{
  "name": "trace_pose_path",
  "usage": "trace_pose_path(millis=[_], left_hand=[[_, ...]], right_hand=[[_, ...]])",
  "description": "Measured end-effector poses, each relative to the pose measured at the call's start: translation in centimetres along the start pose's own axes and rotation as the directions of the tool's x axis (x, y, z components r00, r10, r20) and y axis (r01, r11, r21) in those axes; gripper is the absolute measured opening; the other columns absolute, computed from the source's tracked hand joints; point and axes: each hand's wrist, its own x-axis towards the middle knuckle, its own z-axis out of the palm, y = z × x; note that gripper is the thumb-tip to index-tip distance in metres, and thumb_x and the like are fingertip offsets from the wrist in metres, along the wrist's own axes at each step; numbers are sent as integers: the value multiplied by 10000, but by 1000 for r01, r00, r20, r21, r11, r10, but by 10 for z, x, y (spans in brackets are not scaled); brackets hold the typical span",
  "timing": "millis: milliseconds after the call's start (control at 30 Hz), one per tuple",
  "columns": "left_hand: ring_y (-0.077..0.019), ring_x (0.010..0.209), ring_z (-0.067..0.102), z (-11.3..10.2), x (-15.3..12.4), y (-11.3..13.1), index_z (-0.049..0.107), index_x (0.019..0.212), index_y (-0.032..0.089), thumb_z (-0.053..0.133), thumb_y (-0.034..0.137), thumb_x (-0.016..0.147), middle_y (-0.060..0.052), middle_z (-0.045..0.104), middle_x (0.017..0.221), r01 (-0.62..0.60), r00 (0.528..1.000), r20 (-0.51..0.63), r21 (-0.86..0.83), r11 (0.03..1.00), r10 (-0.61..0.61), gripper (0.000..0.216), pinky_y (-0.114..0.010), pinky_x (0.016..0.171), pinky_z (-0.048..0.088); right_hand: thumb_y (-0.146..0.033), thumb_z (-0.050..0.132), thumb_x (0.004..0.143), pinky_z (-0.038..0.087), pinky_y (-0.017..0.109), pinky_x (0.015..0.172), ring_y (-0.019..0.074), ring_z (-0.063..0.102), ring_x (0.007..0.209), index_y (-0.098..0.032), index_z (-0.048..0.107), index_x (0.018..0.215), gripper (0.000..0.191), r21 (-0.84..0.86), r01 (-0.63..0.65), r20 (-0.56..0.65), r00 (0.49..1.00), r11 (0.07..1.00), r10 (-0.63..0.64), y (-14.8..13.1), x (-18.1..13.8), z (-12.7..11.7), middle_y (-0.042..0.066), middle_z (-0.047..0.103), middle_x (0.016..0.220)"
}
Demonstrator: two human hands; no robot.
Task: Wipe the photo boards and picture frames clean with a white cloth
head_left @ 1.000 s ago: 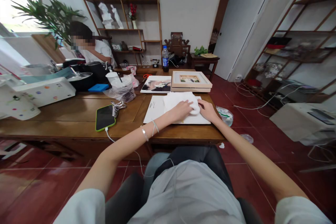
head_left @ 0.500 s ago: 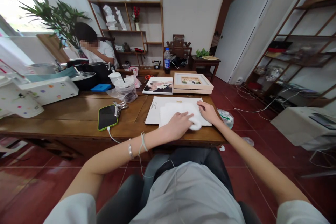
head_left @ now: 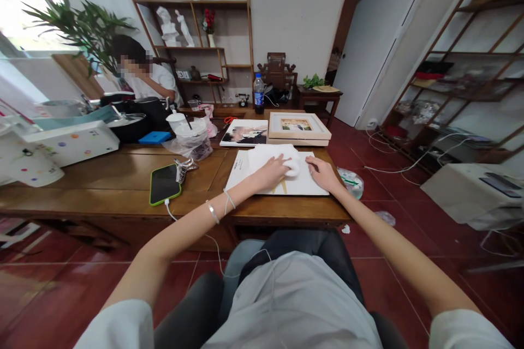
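Observation:
A white flat board (head_left: 245,173) lies on the wooden table (head_left: 102,180) in front of me. A white cloth (head_left: 272,154) is spread over its far part. My left hand (head_left: 268,173) presses the bunched near end of the cloth against the board. My right hand (head_left: 321,172) rests flat on the board's right side, fingers pointing left toward the cloth. A small yellow mark shows on the board just below my left hand.
Behind the board stand a framed picture (head_left: 298,127) and a photo print (head_left: 244,133). A green-cased phone (head_left: 164,183) on a cable, a metal clip (head_left: 184,166), plastic bags, boxes and a bottle (head_left: 258,93) sit on the table. A person (head_left: 141,77) sits at the far left.
My left hand has pushed the cloth away from me, from the board's near edge to its far part. The right hand has stayed on the board's right side.

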Motion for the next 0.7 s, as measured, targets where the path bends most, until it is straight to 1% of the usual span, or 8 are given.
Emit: trace_pose_path(millis=[200,267,333,400,467,567,633,700], left_hand=[[-329,1371,319,-23,-56,53,625,1126,158,427,64,889,-127,383,1473,-155,987,67,93,984,149,323,-465,1039,368],[-341,1369,319,-29,-73,65,638,1107,155,446,73,881,-120,368,1484,-199,978,77,101,975,192,308,-453,1037,375],[-345,1371,314,-30,-83,69,650,1078,152,458,85,880,-117,361,1488,-218,975,71,93,972,212,284,-449,1045,371],[-331,1376,311,-29,-84,66,645,1082,161,464,95,884,-109,363,1489,-215,976,52,71,974,211,277,-443,1055,362],[-303,1375,323,-25,-76,54,633,1096,169,448,100,896,-108,379,1479,-191,981,17,31,981,191,281,-428,1055,363],[-275,1335,394,-17,-51,26,639,1050,163,431,109,909,-125,483,1394,-118,993,-23,-59,991,117,257,-401,1041,373],[-276,1292,447,-13,-31,5,650,1002,156,455,131,906,-127,588,1259,-85,996,-15,-117,989,84,218,-392,1032,378],[-274,1247,487,-9,-12,-16,653,980,144,464,145,907,-119,643,1151,-73,997,-15,-164,984,71,203,-381,1026,381]], right_hand=[[-113,461,795,391,403,1064,242,577,1178,-152,696,1072,366,-5,17,-13,1000,1000,-17,2,0,1,105,657,1202],[-116,466,791,393,404,1063,241,585,1166,-152,700,1061,360,3,17,-19,1000,1000,-17,3,0,1,103,665,1189],[-122,468,789,393,407,1064,241,589,1160,-155,702,1056,356,8,9,-22,1000,1000,-9,3,1,1,101,668,1183],[-126,469,788,394,405,1063,239,587,1164,-158,701,1058,358,6,4,-21,1000,1000,-4,2,1,1,99,666,1188],[-130,471,786,393,401,1064,239,581,1172,-156,701,1061,359,2,0,-18,1000,1000,0,2,1,0,101,662,1195],[-131,478,782,387,410,1070,246,578,1175,-160,704,1057,357,3,-6,-13,1000,1000,6,2,1,0,100,663,1192],[-132,475,787,383,419,1073,251,578,1175,-156,703,1058,355,4,-5,-8,1000,1000,5,2,1,0,106,660,1196],[-134,465,796,384,417,1073,254,575,1178,-142,700,1063,356,1,-3,-4,1000,1000,3,2,1,-1,119,654,1203]])
